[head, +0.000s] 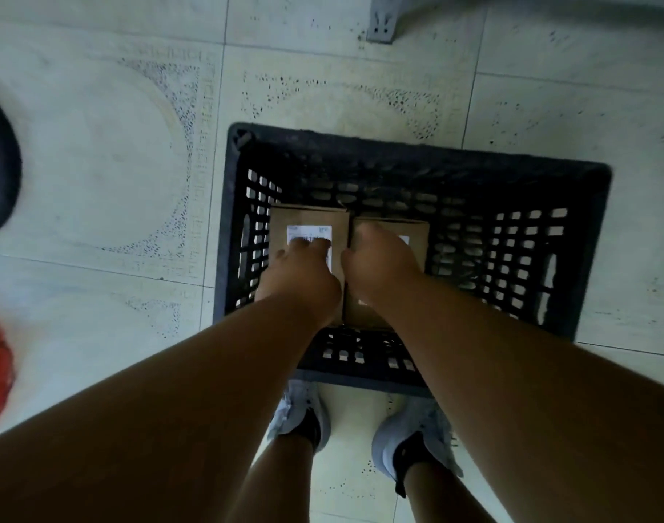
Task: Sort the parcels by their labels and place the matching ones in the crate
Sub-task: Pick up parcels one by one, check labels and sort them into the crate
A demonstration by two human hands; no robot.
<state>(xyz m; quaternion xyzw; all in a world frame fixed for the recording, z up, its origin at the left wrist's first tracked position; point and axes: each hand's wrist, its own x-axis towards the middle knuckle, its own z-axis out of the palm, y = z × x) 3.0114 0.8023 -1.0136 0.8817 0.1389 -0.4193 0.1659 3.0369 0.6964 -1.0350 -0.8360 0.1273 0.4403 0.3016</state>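
Reaching both hands down into the crate, we rest one on each of two parcels.

Our left hand (pixel 304 271) lies fingers-forward on the left parcel (pixel 307 220), fingertips touching its white label (pixel 308 235); we cannot tell whether they curl over an edge. Our right hand (pixel 379 262) covers the right parcel (pixel 413 230), fingers bent over its top, grip uncertain. Both brown boxes lie flat, side by side and touching, long axes running away from us, in the left half of the black lattice crate (pixel 587 258). The left parcel sits near the crate's left wall; open floor remains in the crate's right half. The crate stands on pale floor tiles (pixel 96 164), just ahead of our shoes (pixel 417 439).
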